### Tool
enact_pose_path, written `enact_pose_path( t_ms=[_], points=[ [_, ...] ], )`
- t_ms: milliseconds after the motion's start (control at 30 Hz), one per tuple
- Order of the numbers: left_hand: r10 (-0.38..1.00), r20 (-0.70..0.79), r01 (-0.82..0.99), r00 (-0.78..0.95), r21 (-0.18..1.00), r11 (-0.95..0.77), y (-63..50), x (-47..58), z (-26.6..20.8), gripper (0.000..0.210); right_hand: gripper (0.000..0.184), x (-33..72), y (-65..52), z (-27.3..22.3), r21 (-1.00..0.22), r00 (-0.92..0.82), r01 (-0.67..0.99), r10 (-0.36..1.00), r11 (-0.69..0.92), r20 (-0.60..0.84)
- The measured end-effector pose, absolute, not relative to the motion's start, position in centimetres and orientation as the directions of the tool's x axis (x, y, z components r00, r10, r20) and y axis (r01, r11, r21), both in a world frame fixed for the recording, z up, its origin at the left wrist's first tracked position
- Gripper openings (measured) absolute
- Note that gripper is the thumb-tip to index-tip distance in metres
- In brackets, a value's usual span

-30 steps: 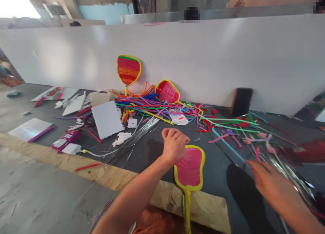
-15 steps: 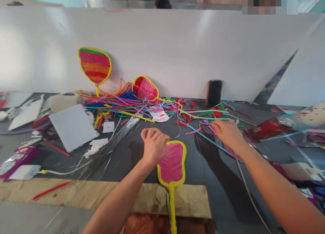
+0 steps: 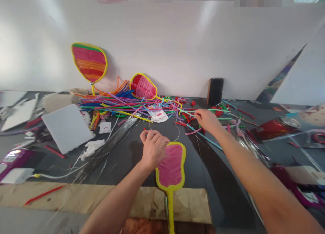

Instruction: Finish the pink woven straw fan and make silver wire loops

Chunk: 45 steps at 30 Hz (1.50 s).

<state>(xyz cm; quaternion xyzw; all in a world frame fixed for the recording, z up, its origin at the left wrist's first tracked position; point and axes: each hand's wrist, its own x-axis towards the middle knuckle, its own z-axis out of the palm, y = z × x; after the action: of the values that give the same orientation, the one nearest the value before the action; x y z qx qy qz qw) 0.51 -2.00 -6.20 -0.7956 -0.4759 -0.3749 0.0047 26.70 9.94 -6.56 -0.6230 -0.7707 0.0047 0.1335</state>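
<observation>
A hand fan (image 3: pixel 170 166) with a pink panel, a yellow fuzzy rim and a yellow handle lies before me, its handle pointing towards me. My left hand (image 3: pixel 153 149) is closed at the fan's upper left edge, fingers curled in a pinch. A small red bit shows by its thumb; what the fingers hold is hidden. Farther right, my right hand (image 3: pixel 209 122) pinches above the table beside pale green pipe cleaners (image 3: pixel 225 110). Whether anything is between its fingertips I cannot make out. A thin wire (image 3: pixel 178 134) curves up from the fan's top.
Behind lie a heap of coloured pipe cleaners (image 3: pixel 114 103), a striped fan (image 3: pixel 90 63) and a smaller pink fan (image 3: pixel 144 86). A phone (image 3: pixel 215 91) leans on the white partition (image 3: pixel 165 41). Silver wires (image 3: pixel 109 149) and a white card (image 3: pixel 67 129) lie left, a red can (image 3: pixel 276 127) right.
My right hand has moved left, away from the loose pieces near the can and towards the middle of the pipe cleaners. The left hand stays at the fan. The view has tipped slightly down.
</observation>
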Motion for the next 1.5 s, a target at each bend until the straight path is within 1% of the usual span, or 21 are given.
enact_pose_path(
  t_ms=[133, 233, 333, 367, 433, 500, 567, 633, 667, 733, 800, 833, 900, 933, 1000, 1100, 1233, 1333, 1433, 1500],
  points=[
    [0.754, 0.598, 0.756, 0.272, 0.352, -0.551, -2.1, 0.6, -6.3, 0.019, 0.017, 25.6, 11.1, -7.1, -0.174, -0.214, 0.952, 0.954, 0.252, 0.208],
    [0.762, 0.59, 0.765, 0.268, 0.351, -0.541, -2.1, 0.5, -6.2, 0.019, 0.016, 25.3, 12.0, -7.4, -0.196, -0.218, 0.945, 0.951, 0.261, 0.219],
    [0.768, 0.58, 0.768, 0.27, 0.351, -0.535, -2.0, 0.4, -6.3, 0.021, 0.018, 25.9, 12.3, -7.0, -0.23, -0.141, 0.952, 0.954, 0.204, 0.265],
    [0.767, 0.581, 0.765, 0.272, 0.352, -0.539, -2.0, 0.4, -6.4, 0.021, 0.018, 26.3, 12.2, -6.6, -0.249, -0.094, 0.953, 0.953, 0.17, 0.289],
    [0.761, 0.586, 0.758, 0.277, 0.354, -0.548, -2.0, 0.5, -6.5, 0.02, 0.02, 27.1, 11.9, -5.5, -0.325, 0.014, 0.94, 0.94, 0.104, 0.341],
    [0.761, 0.587, 0.757, 0.276, 0.355, -0.548, -2.0, 0.5, -6.5, 0.02, 0.021, 27.7, 11.1, -4.1, -0.452, 0.123, 0.888, 0.907, 0.08, 0.402],
    [0.764, 0.585, 0.759, 0.271, 0.359, -0.544, -1.9, 0.5, -6.6, 0.02, 0.022, 27.9, 9.9, -2.7, -0.504, 0.151, 0.856, 0.876, 0.117, 0.459],
    [0.77, 0.581, 0.76, 0.264, 0.366, -0.537, -1.9, 0.5, -6.6, 0.02, 0.02, 27.7, 8.0, -1.9, -0.514, 0.112, 0.842, 0.882, 0.161, 0.458],
    [0.773, 0.579, 0.761, 0.259, 0.371, -0.533, -1.9, 0.5, -6.6, 0.02, 0.019, 27.5, 6.9, -1.6, -0.516, 0.099, 0.842, 0.895, 0.158, 0.436],
    [0.782, 0.574, 0.766, 0.242, 0.382, -0.517, -1.8, 0.6, -6.6, 0.019, 0.018, 26.8, 4.3, -1.8, -0.504, 0.06, 0.854, 0.938, 0.128, 0.341],
    [0.79, 0.571, 0.77, 0.223, 0.394, -0.502, -1.9, 0.6, -6.6, 0.018, 0.016, 25.9, 1.6, -2.4, -0.516, -0.036, 0.849, 0.986, 0.115, 0.16],
    [0.793, 0.57, 0.769, 0.215, 0.401, -0.498, -1.9, 0.6, -6.6, 0.018, 0.015, 25.4, 0.4, -2.9, -0.542, -0.081, 0.834, 0.994, 0.106, 0.071],
    [0.796, 0.569, 0.765, 0.205, 0.414, -0.493, -2.0, 0.8, -6.6, 0.018, 0.015, 24.1, -1.7, -3.8, -0.634, -0.163, 0.769, 0.983, 0.078, -0.078],
    [0.801, 0.563, 0.764, 0.203, 0.421, -0.489, -2.1, 0.8, -6.6, 0.018, 0.016, 23.4, -2.5, -4.2, -0.68, -0.187, 0.73, 0.977, 0.066, -0.105],
    [0.814, 0.545, 0.763, 0.2, 0.435, -0.478, -2.2, 0.9, -6.5, 0.018, 0.016, 21.9, -3.5, -4.8, -0.731, -0.238, 0.679, 0.962, 0.067, -0.133],
    [0.829, 0.521, 0.756, 0.201, 0.455, -0.47, -2.3, 1.0, -6.3, 0.015, 0.019, 20.1, -4.0, -5.5, -0.798, -0.258, 0.596, 0.962, 0.089, -0.085],
    [0.845, 0.487, 0.726, 0.221, 0.497, -0.476, -2.2, 1.1, -6.2, 0.015, 0.023, 19.0, -3.9, -6.0, -0.921, -0.264, 0.382, 0.964, 0.077, -0.029],
    [0.838, 0.487, 0.689, 0.246, 0.52, -0.505, -2.1, 1.2, -6.4, 0.015, 0.022, 18.8, -3.8, -6.2, -0.97, -0.216, 0.242, 0.975, -0.006, -0.06],
    [0.816, 0.514, 0.645, 0.264, 0.535, -0.545, -2.1, 1.3, -6.6, 0.015, 0.024, 18.6, -3.9, -6.5, -0.985, -0.208, 0.091, 0.965, -0.144, -0.16],
    [0.813, 0.514, 0.628, 0.274, 0.545, -0.556, -2.1, 1.4, -6.7, 0.014, 0.027, 18.5, -3.9, -6.7, -0.971, -0.235, -0.022, 0.945, -0.24, -0.228]
  ],
)
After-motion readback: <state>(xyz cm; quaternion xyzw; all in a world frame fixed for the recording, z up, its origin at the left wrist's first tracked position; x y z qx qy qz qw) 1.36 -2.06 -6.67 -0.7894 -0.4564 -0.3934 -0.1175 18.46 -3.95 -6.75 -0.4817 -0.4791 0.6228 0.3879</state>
